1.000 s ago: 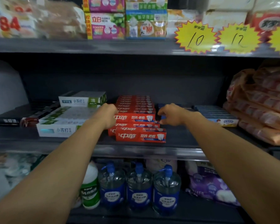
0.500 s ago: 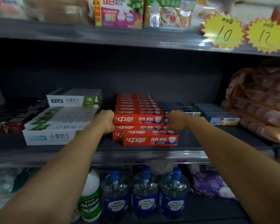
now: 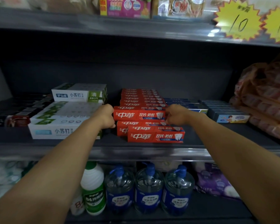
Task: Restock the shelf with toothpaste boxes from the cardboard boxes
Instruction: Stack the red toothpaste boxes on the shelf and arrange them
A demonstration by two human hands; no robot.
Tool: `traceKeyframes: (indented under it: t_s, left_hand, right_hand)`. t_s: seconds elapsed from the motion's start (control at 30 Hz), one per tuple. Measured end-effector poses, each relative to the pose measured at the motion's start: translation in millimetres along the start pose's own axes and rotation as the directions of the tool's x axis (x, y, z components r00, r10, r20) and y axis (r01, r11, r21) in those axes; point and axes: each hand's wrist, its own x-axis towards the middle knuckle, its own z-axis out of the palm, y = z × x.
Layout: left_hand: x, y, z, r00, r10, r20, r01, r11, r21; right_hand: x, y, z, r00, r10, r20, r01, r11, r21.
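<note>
Toothpaste boxes in red card lie stacked near the middle of the shelf, with 1 loose box at its front edge. Such cartons are probably light, stiff along their length and easily dented, so the short ends look like the best hold. The left hand and right hand have their fingers curled at the 2 ends of the top front box, apparently clamping it between them.

Dim, cool overall lighting; deep shadow at the shelf back, glare spots on the upper shelf edge, motion blur across top goods, wide-angle bowing toward frame edges.
</note>
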Motion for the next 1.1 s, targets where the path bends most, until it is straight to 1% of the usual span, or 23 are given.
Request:
traceKeyframes:
  t_s: [0.27, 0.63, 0.77, 0.87, 0.93, 1.1]
  left_hand:
    - [-2.0, 6.1, 1.1, 1.0, -0.002, 0.024, 0.002, 1.0, -0.02]
    - [-2.1, 15.9, 5.2, 1.0, 0.017, 0.014, -0.018, 0.999, 0.032]
    - [-3.3, 16.6, 0.1, 0.997, 0.068, -0.025, -0.065, 0.993, 0.095]
    - [-0.8, 16.5, -1.5, 0.988, 0.152, -0.006, -0.148, 0.97, 0.195]
    - [-1.5, 17.5, 0.7, 0.983, 0.183, 0.014, -0.18, 0.949, 0.259]
    - [-1.7, 14.0, 5.6, 0.974, 0.228, 0.011, -0.22, 0.923, 0.315]
  right_hand:
    - [-3.9, 1.2, -10.9, 0.999, -0.028, -0.023, 0.023, 0.981, -0.195]
    - [-12.2, 9.7, -15.0, 0.998, -0.031, -0.048, 0.018, 0.971, -0.239]
    - [-11.5, 9.2, -17.7, 0.996, -0.045, -0.078, 0.022, 0.963, -0.268]
    - [-10.5, 5.8, -17.9, 0.994, -0.072, -0.077, 0.048, 0.96, -0.276]
    - [-9.9, 4.4, -15.7, 0.994, -0.091, -0.06, 0.071, 0.956, -0.285]
    - [-7.1, 6.5, -8.4, 0.991, -0.113, -0.074, 0.08, 0.932, -0.355]
